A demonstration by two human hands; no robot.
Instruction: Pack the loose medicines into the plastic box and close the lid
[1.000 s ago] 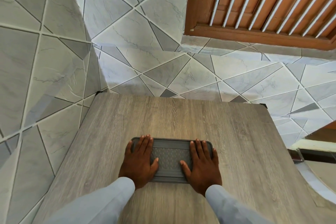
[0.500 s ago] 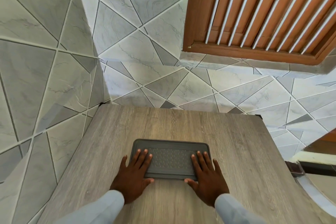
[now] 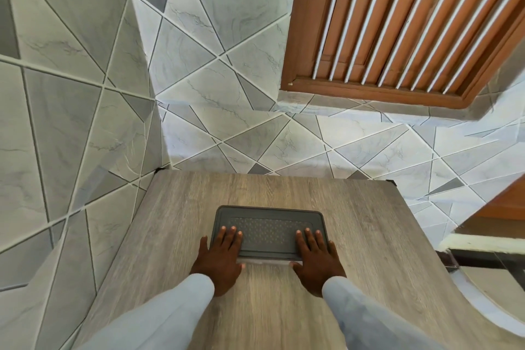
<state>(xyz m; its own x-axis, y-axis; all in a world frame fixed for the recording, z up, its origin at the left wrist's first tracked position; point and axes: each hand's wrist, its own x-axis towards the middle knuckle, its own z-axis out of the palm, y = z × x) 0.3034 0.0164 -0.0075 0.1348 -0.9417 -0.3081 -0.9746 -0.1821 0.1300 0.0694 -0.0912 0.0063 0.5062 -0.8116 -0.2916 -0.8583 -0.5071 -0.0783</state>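
Left hand (image 3: 220, 257) and right hand (image 3: 316, 257) flat, grip open, fingers spread on dark grey textured plastic lid (image 3: 268, 229), grey wood-grain counter (image 3: 369, 236) beneath, grey geometric wall tiles (image 3: 199, 94) beyond.

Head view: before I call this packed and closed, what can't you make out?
- Medicines: none in view; the grey lid covers the box, so its contents are hidden.
- Lid seal: the near corners are under the left hand and right hand; whether they are seated cannot be told.
- Box body: only a pale strip shows below the lid.
- Table: its near part is cut off by the frame and sleeves.
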